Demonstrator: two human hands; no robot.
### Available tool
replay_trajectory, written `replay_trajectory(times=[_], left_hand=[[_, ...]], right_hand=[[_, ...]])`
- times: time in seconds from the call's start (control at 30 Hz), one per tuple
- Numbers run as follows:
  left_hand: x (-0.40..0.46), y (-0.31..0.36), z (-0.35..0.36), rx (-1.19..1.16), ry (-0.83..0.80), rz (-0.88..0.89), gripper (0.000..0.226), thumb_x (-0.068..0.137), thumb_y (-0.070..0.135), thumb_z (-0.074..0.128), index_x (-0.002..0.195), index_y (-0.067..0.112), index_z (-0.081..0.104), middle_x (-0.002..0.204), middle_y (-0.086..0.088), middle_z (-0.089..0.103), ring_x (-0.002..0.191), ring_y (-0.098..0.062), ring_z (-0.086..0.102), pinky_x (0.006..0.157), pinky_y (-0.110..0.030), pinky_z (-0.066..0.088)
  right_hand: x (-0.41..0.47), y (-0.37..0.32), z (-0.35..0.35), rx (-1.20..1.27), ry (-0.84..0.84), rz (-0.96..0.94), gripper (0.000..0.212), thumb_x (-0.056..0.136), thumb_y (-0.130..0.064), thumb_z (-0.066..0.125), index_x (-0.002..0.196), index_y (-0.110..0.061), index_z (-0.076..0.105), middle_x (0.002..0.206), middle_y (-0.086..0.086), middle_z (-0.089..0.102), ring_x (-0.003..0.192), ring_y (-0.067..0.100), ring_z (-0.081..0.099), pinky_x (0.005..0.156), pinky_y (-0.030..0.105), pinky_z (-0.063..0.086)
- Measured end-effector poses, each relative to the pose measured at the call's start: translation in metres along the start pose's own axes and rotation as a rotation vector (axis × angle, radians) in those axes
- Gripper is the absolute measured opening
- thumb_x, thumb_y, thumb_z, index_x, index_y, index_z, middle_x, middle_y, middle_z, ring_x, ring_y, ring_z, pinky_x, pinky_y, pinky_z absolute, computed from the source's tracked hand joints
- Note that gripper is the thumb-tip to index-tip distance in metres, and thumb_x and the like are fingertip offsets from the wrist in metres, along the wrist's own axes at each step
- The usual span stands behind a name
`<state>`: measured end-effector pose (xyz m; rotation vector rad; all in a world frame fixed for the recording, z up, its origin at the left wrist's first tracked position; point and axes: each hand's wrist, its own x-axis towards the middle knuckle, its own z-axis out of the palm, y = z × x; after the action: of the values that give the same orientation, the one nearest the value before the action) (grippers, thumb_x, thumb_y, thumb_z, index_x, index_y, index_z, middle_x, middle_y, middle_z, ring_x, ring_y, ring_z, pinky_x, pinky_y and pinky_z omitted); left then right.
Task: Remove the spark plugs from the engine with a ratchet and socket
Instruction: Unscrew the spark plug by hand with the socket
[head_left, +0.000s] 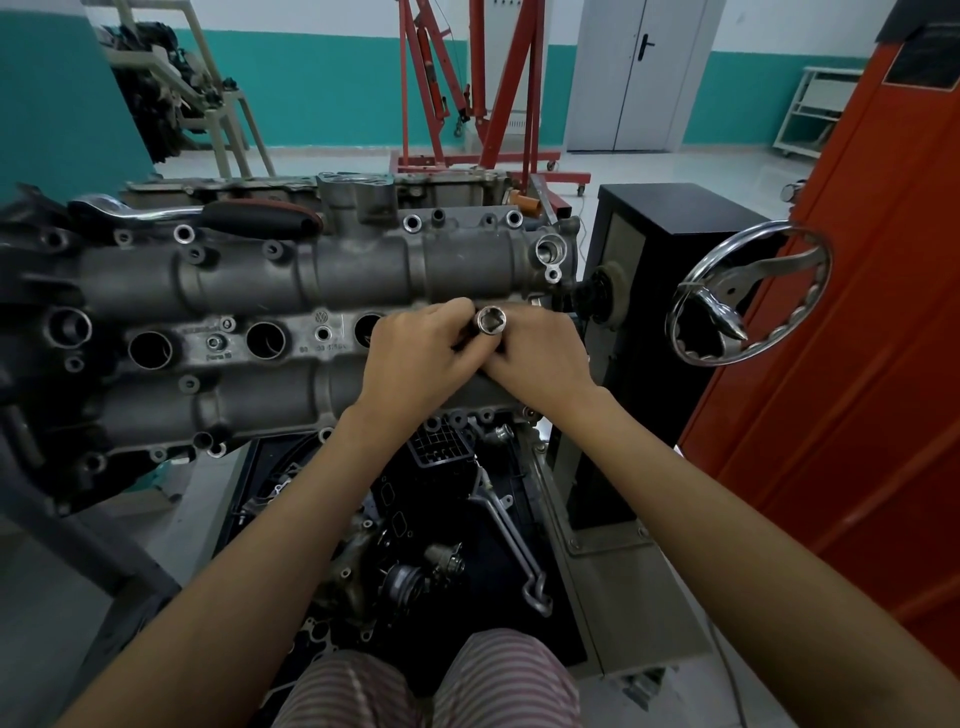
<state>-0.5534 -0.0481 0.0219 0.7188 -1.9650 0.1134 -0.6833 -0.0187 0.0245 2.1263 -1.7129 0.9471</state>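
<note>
gripping socket (491, 325), both hands, over engine (249, 306)

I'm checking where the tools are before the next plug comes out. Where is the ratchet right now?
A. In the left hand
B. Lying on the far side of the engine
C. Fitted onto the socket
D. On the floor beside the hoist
B: the ratchet lies untouched on the far side of the engine, while the left hand and right hand both hold only the socket.
</note>
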Motion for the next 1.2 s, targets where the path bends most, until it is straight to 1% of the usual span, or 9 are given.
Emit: replay_trajectory(times=[0.17,0.33,0.43,0.57,0.7,0.8,0.87,1.03,1.2], left_hand=[[0.0005,0.0041,-0.001,0.004,-0.005,0.042,0.032,0.083,0.032,0.054,0.063,0.016,0.034,0.054,0.007,0.035,0.044,-0.016,0.037,0.043,-0.025,0.028],[0.0012,0.007,-0.0016,0.008,-0.007,0.005,0.023,0.081,0.031,0.048,0.069,0.017,0.034,0.058,0.006,0.037,0.045,-0.016,0.036,0.04,-0.028,0.032],[0.0005,0.0036,-0.0002,0.019,0.007,0.017,0.029,0.084,0.028,0.052,0.062,0.012,0.039,0.05,-0.001,0.043,0.041,-0.022,0.043,0.041,-0.027,0.032],[0.0003,0.0015,-0.0005,0.0,0.011,0.013,0.036,0.083,0.029,0.056,0.058,0.016,0.035,0.047,0.003,0.034,0.039,-0.023,0.042,0.044,-0.026,0.03],[0.0015,0.004,-0.002,-0.015,0.0,0.011,0.035,0.084,0.033,0.054,0.061,0.016,0.033,0.052,0.006,0.034,0.043,-0.017,0.036,0.045,-0.026,0.028],[0.0021,0.0058,-0.0032,-0.049,-0.017,-0.018,0.03,0.082,0.033,0.05,0.067,0.016,0.031,0.057,0.008,0.034,0.047,-0.017,0.036,0.044,-0.029,0.03],[0.0021,0.0065,-0.0025,-0.046,-0.027,-0.034,0.027,0.08,0.034,0.047,0.068,0.016,0.03,0.055,0.008,0.03,0.048,-0.017,0.035,0.043,-0.031,0.032],[0.0016,0.0012,0.0,0.027,-0.024,0.027,0.035,0.084,0.031,0.054,0.064,0.018,0.028,0.052,0.01,0.029,0.042,-0.015,0.033,0.042,-0.026,0.027],[0.0022,0.0015,-0.0005,0.019,-0.023,0.028,0.04,0.084,0.035,0.057,0.062,0.018,0.028,0.051,0.009,0.03,0.042,-0.015,0.034,0.046,-0.024,0.024]], right_hand=[[0.0001,0.0015,0.0012,-0.015,-0.039,-0.016,0.022,0.085,-0.026,0.052,0.092,-0.007,0.059,0.087,0.004,0.065,0.076,0.024,0.059,0.06,0.035,0.042],[0.0,0.001,-0.0003,0.007,-0.047,0.016,0.017,0.084,-0.025,0.051,0.085,-0.011,0.04,0.074,0.0,0.052,0.063,0.023,0.053,0.051,0.032,0.035],[0.0014,0.0016,0.0012,-0.051,-0.034,0.033,0.027,0.082,-0.037,0.047,0.087,-0.011,0.054,0.078,0.004,0.063,0.069,0.024,0.059,0.055,0.03,0.038],[0.0008,0.0,-0.0006,-0.013,-0.013,0.004,0.04,0.079,-0.04,0.039,0.085,-0.013,0.068,0.084,0.001,0.069,0.077,0.02,0.062,0.058,0.028,0.039],[-0.0003,0.0018,0.0,-0.006,-0.028,-0.031,0.027,0.086,-0.032,0.05,0.093,-0.008,0.063,0.085,0.002,0.067,0.075,0.021,0.061,0.058,0.032,0.042],[-0.0019,0.0015,-0.001,0.05,-0.014,-0.014,0.022,0.084,-0.025,0.055,0.087,-0.004,0.049,0.069,0.0,0.053,0.059,0.021,0.051,0.047,0.028,0.028],[-0.0014,0.0011,-0.0014,0.048,-0.023,0.011,0.021,0.085,-0.025,0.053,0.088,-0.007,0.044,0.066,0.001,0.053,0.054,0.023,0.05,0.044,0.028,0.028],[0.0001,-0.0002,0.0001,-0.006,-0.02,0.004,0.028,0.083,-0.037,0.049,0.092,-0.016,0.065,0.084,0.0,0.069,0.077,0.02,0.062,0.058,0.029,0.041],[0.0,0.0017,-0.0007,0.007,-0.049,-0.008,0.025,0.087,-0.031,0.051,0.097,-0.012,0.065,0.091,0.001,0.069,0.082,0.022,0.062,0.066,0.037,0.045]])
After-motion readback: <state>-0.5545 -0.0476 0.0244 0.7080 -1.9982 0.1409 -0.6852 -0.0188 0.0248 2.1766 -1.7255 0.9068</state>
